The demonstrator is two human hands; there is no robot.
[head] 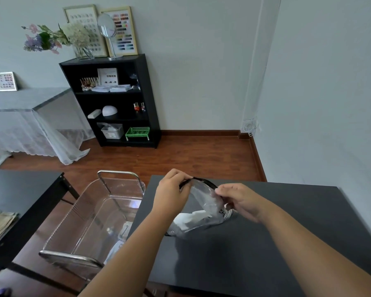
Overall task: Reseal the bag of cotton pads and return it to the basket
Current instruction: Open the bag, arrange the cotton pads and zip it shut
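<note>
**Both hands on the bag's black rim, above the counter**

I stand at a dark grey counter (287,243) in a room with pale walls and a reddish wood floor (180,159). The counter's far left corner lies just under my left hand.

My left hand (169,196) is closed on the left end of the black top edge of the clear bag of cotton pads (201,209), fingers (178,179) curled over it and pinching. My right hand (240,200) pinches the clear plastic just below the right end of that same edge, fingertips pressed together on it. The bag's mouth is held up off the counter, tilted towards the far edge; its bottom rests on the counter near the left edge, with white pads bunched inside. Whether the mouth is sealed I cannot tell.

Just beside the counter's left edge stands the clear basket (90,219) with metal handles, lower than the counter top; my left forearm crosses over its near right corner. Something white lies at its bottom, too hidden to name.

Further left is a black table (19,189). Against the far wall stands a black shelf unit (116,99) with a round mirror (106,25) and flowers (51,37) on top.
</note>
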